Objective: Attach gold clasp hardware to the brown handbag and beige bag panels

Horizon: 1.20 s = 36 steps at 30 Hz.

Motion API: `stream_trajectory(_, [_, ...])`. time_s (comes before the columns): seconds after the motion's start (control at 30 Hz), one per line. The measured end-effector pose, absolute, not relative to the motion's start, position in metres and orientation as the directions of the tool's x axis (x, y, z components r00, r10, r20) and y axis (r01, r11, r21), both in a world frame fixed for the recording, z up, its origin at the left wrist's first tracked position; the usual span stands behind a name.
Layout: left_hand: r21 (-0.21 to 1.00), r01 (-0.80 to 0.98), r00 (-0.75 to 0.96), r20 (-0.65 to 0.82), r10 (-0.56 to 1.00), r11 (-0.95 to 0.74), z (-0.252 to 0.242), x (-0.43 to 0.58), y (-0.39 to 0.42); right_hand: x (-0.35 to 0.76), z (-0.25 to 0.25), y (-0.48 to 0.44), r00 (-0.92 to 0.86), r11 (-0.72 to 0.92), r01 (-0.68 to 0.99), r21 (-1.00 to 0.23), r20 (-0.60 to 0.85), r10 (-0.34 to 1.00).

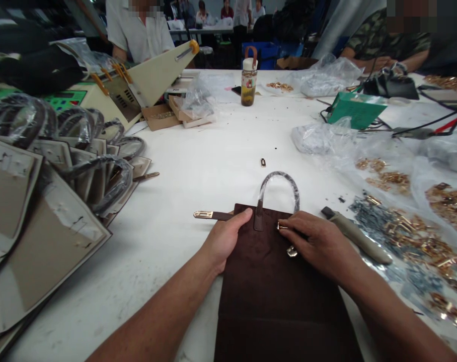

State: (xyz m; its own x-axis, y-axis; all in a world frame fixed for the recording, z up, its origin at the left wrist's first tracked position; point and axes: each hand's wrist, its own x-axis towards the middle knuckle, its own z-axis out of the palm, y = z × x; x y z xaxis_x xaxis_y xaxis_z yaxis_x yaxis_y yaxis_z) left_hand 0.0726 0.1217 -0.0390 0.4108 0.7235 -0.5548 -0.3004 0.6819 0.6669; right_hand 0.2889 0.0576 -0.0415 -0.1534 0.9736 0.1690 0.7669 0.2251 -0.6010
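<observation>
A dark brown bag panel lies flat on the white table in front of me, its plastic-wrapped handle arching up at the far edge. My left hand grips the panel's top left corner, thumb on top, beside a brown strap with a gold tip. My right hand rests on the top right of the panel, fingers pinched on a small gold metal fitting. Another gold piece shows under that hand.
Stacked beige bag panels with wrapped handles fill the left. Gold and grey hardware on plastic lies right, with a grey-handled tool. A jar, green box, cables and a cream machine stand farther back. Other people sit across.
</observation>
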Motion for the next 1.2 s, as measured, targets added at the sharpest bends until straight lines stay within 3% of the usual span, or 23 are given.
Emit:
stream_trajectory(0.27, [0.724, -0.264, 0.392, -0.523, 0.757, 0.637, -0.039, 0.07, 0.121, 0.276, -0.047, 0.053, -0.062, 0.203, 0.836, -0.509, 0.28, 0.958])
stream_trajectory(0.53, [0.785, -0.199, 0.291, -0.524, 0.8, 0.587, -0.038, 0.074, 0.124, 0.275, -0.044, 0.062, -0.087, 0.198, 0.825, -0.529, 0.227, 0.97])
stream_trajectory(0.7, [0.78, -0.117, 0.112, -0.604, 0.789, 0.614, -0.04, 0.076, 0.132, 0.278, -0.037, 0.064, -0.024, 0.257, 0.809, -0.528, 0.408, 0.913])
stream_trajectory(0.9, [0.839, 0.004, 0.054, -0.543, 0.838, 0.544, -0.041, 0.073, 0.137, 0.279, -0.002, 0.017, 0.16, 0.306, 0.742, -0.597, 0.6, 0.783])
stream_trajectory(0.97, [0.864, 0.008, 0.074, -0.502, 0.861, 0.503, -0.042, 0.073, 0.138, 0.297, -0.001, -0.014, 0.216, 0.22, 0.767, -0.603, 0.565, 0.796])
stream_trajectory(1.1, [0.905, -0.082, 0.163, -0.4, 0.902, 0.416, -0.046, 0.073, 0.138, 0.37, -0.026, -0.082, 0.464, -0.159, 0.77, -0.618, 0.37, 0.805])
stream_trajectory(1.2, [0.889, -0.15, 0.254, -0.389, 0.885, 0.434, -0.044, 0.071, 0.135, 0.429, -0.048, -0.119, 0.685, -0.456, 0.684, -0.569, 0.287, 0.67])
